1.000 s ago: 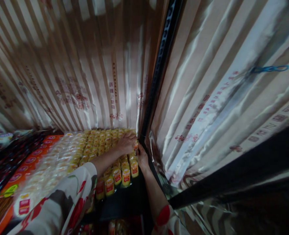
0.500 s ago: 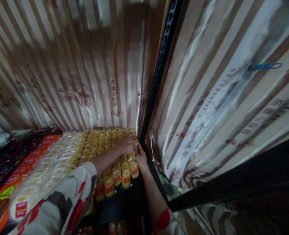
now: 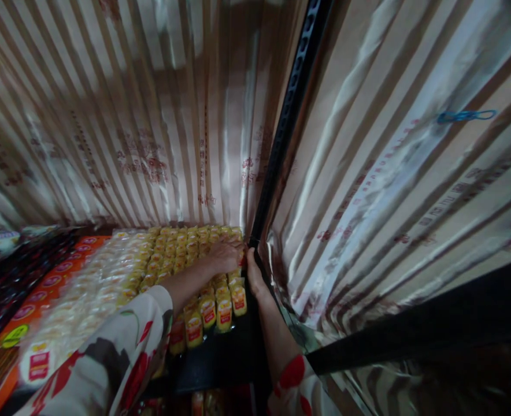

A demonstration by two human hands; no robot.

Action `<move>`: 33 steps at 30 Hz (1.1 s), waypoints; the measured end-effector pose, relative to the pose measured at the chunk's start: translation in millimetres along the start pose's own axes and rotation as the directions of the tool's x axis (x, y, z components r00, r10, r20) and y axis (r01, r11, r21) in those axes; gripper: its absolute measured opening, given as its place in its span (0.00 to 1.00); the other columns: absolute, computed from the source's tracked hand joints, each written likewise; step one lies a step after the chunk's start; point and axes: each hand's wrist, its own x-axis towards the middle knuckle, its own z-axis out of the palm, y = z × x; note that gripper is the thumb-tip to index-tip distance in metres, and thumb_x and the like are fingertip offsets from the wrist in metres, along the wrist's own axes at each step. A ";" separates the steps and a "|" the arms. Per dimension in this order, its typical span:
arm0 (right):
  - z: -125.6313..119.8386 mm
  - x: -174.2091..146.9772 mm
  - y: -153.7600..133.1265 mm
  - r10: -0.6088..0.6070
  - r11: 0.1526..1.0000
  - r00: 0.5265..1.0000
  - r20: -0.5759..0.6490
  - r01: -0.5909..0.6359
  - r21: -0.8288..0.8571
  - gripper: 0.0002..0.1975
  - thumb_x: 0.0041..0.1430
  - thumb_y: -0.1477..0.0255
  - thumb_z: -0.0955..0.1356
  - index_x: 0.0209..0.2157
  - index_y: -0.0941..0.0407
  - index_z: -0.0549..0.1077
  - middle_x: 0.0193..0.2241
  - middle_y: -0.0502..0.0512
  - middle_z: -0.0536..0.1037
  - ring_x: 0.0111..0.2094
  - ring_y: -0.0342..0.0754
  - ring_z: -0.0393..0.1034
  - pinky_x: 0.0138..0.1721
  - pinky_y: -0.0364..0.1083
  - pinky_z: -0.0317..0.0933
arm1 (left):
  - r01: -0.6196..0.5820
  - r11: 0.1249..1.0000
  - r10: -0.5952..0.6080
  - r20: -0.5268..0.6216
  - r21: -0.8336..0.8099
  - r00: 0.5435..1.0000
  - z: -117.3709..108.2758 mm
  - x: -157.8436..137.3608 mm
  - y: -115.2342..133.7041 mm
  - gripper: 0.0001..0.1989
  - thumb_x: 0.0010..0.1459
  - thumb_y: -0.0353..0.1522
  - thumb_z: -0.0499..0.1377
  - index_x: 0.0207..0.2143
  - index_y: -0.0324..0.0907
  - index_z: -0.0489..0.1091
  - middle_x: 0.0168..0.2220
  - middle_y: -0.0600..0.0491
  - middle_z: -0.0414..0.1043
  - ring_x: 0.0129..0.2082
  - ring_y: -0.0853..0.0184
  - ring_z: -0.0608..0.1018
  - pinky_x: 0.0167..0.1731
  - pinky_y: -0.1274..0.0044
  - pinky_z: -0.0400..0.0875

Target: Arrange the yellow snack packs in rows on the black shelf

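My left hand point(image 3: 224, 256) lies palm down on a block of small yellow packets point(image 3: 181, 254) with red labels, at the right end of a dark shelf point(image 3: 214, 361). Its fingers curl over the far packets near the corner, and whether they grip one I cannot tell. My right hand point(image 3: 252, 274) reaches up the right edge of the block, beside a black slotted upright point(image 3: 284, 124), fingers extended along the packets' side. Both sleeves are white with red and grey flowers.
Glossy wrapped cartons with red print fill the view above and to the right point(image 3: 381, 150). Clear packs of pale snacks point(image 3: 86, 294) and an orange box point(image 3: 30, 306) lie left of the yellow packets. More packets show on a lower shelf point(image 3: 203, 401).
Both hands stay at the far right corner of the packets. The right hand has slid slightly farther up along the upright. The view has shifted a little.
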 end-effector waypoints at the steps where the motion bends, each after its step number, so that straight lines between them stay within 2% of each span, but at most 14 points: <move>1: -0.1 0.0 0.6 0.025 0.997 1.000 0.007 -0.025 0.072 0.31 0.56 0.46 0.57 0.47 0.53 0.73 0.45 0.53 0.77 0.54 0.49 0.64 0.55 0.49 0.59 | -0.038 0.994 0.036 0.020 0.104 0.999 -1.1 -1.0 1.1 0.15 0.44 0.20 0.56 0.34 0.44 0.73 0.47 0.51 0.73 0.57 0.61 0.64 0.61 0.71 0.44; 5: -3.3 -1.6 3.9 0.048 0.957 0.997 -0.054 -0.030 0.290 0.34 0.55 0.46 0.57 0.55 0.53 0.66 0.56 0.50 0.67 0.61 0.48 0.53 0.62 0.51 0.46 | -0.177 0.833 0.137 0.115 0.524 0.984 -6.1 -4.4 7.0 0.18 0.55 0.26 0.50 0.48 0.40 0.68 0.54 0.47 0.66 0.57 0.62 0.64 0.60 0.66 0.48; 9: -9.7 -12.8 2.1 0.025 0.956 0.995 -0.096 0.004 0.293 0.35 0.55 0.46 0.57 0.57 0.54 0.62 0.61 0.50 0.59 0.63 0.47 0.47 0.64 0.52 0.38 | -0.214 0.752 0.189 0.108 0.623 0.976 -6.7 -10.8 17.0 0.18 0.57 0.27 0.48 0.48 0.40 0.70 0.54 0.47 0.67 0.58 0.61 0.63 0.60 0.65 0.51; 12: -15.5 -34.8 -7.3 -0.029 0.979 0.986 -0.162 0.061 0.194 0.35 0.57 0.48 0.57 0.57 0.57 0.62 0.61 0.55 0.58 0.63 0.49 0.48 0.63 0.53 0.38 | -0.217 0.789 0.246 0.029 0.575 0.969 0.0 -29.5 31.2 0.18 0.56 0.26 0.48 0.43 0.43 0.73 0.51 0.48 0.69 0.55 0.63 0.66 0.60 0.70 0.54; 15: -17.5 -73.1 -21.9 -0.087 0.991 0.977 -0.196 0.104 0.081 0.33 0.58 0.51 0.57 0.56 0.60 0.64 0.59 0.60 0.62 0.60 0.50 0.54 0.61 0.54 0.44 | -0.215 0.875 0.271 -0.071 0.434 0.960 12.4 -69.0 50.9 0.18 0.57 0.26 0.47 0.43 0.43 0.72 0.50 0.49 0.70 0.53 0.65 0.68 0.58 0.73 0.59; 18: -11.3 -127.0 -35.5 -0.178 0.984 0.955 -0.236 0.173 -0.042 0.28 0.59 0.54 0.58 0.52 0.61 0.66 0.54 0.63 0.67 0.54 0.51 0.62 0.56 0.55 0.53 | -0.267 0.929 0.307 -0.136 0.255 0.942 29.0 -127.7 67.5 0.18 0.58 0.26 0.45 0.46 0.39 0.70 0.49 0.48 0.70 0.51 0.66 0.70 0.55 0.73 0.63; 21: 1.0 -188.8 -39.9 -0.190 0.981 0.950 -0.247 0.175 -0.083 0.23 0.61 0.59 0.58 0.49 0.60 0.68 0.47 0.63 0.73 0.47 0.50 0.67 0.50 0.53 0.59 | -0.269 0.959 0.281 -0.194 0.084 0.940 50.4 -198.4 70.4 0.20 0.56 0.24 0.46 0.48 0.42 0.68 0.50 0.50 0.69 0.52 0.67 0.69 0.55 0.73 0.63; 23: 10.4 -227.9 -34.7 -0.140 0.987 0.967 -0.213 0.119 -0.109 0.21 0.60 0.59 0.58 0.45 0.60 0.69 0.40 0.61 0.76 0.42 0.50 0.70 0.45 0.51 0.62 | -0.202 0.978 0.185 -0.251 -0.046 0.950 66.2 -247.2 62.0 0.21 0.55 0.23 0.46 0.49 0.40 0.66 0.49 0.47 0.69 0.50 0.67 0.70 0.52 0.74 0.66; 26: 26.3 -274.1 -13.3 0.012 0.980 0.990 -0.138 -0.039 -0.194 0.19 0.60 0.59 0.58 0.40 0.58 0.71 0.34 0.58 0.77 0.36 0.48 0.71 0.39 0.48 0.64 | 0.023 0.990 -0.063 -0.296 -0.137 0.953 87.6 -312.4 35.5 0.20 0.55 0.22 0.46 0.48 0.37 0.67 0.49 0.44 0.68 0.51 0.66 0.69 0.52 0.73 0.65; 28: 38.8 -294.1 9.2 0.153 0.949 0.988 0.007 -0.145 -0.279 0.17 0.59 0.60 0.60 0.40 0.57 0.71 0.34 0.57 0.78 0.36 0.48 0.72 0.40 0.47 0.65 | 0.220 0.965 -0.247 -0.216 -0.142 0.945 97.1 -345.3 11.8 0.19 0.53 0.23 0.48 0.47 0.37 0.68 0.50 0.44 0.68 0.52 0.65 0.69 0.53 0.72 0.63; 29: 45.3 -301.0 22.4 0.221 0.927 0.972 0.084 -0.182 -0.327 0.16 0.58 0.62 0.60 0.40 0.56 0.72 0.35 0.57 0.78 0.37 0.49 0.72 0.41 0.47 0.65 | 0.341 0.931 -0.361 -0.175 -0.131 0.916 100.1 -357.8 -0.9 0.18 0.53 0.23 0.49 0.45 0.37 0.69 0.50 0.44 0.68 0.52 0.64 0.69 0.54 0.72 0.62; 30: 51.5 -306.2 36.6 0.273 0.902 0.953 0.135 -0.204 -0.380 0.15 0.57 0.63 0.61 0.40 0.56 0.72 0.37 0.58 0.78 0.39 0.49 0.72 0.43 0.47 0.64 | 0.473 0.873 -0.485 -0.126 -0.118 0.865 102.0 -367.6 -13.6 0.18 0.52 0.24 0.49 0.44 0.38 0.70 0.51 0.44 0.68 0.52 0.63 0.69 0.54 0.72 0.62; 32: 61.9 -312.7 65.6 0.368 0.810 0.911 0.188 -0.214 -0.547 0.15 0.57 0.68 0.60 0.40 0.57 0.73 0.41 0.59 0.77 0.43 0.50 0.71 0.47 0.48 0.62 | 0.736 0.673 -0.738 -0.003 -0.076 0.675 103.4 -380.0 -38.0 0.16 0.54 0.25 0.49 0.44 0.37 0.70 0.46 0.43 0.71 0.48 0.61 0.73 0.50 0.71 0.65; 33: 65.2 -314.6 79.5 0.430 0.739 0.879 0.205 -0.213 -0.640 0.16 0.57 0.70 0.59 0.41 0.57 0.73 0.43 0.60 0.77 0.45 0.50 0.71 0.48 0.48 0.61 | 0.801 0.595 -0.800 0.047 -0.061 0.598 103.5 -383.1 -49.1 0.15 0.54 0.27 0.51 0.43 0.36 0.70 0.45 0.42 0.72 0.47 0.60 0.74 0.48 0.71 0.66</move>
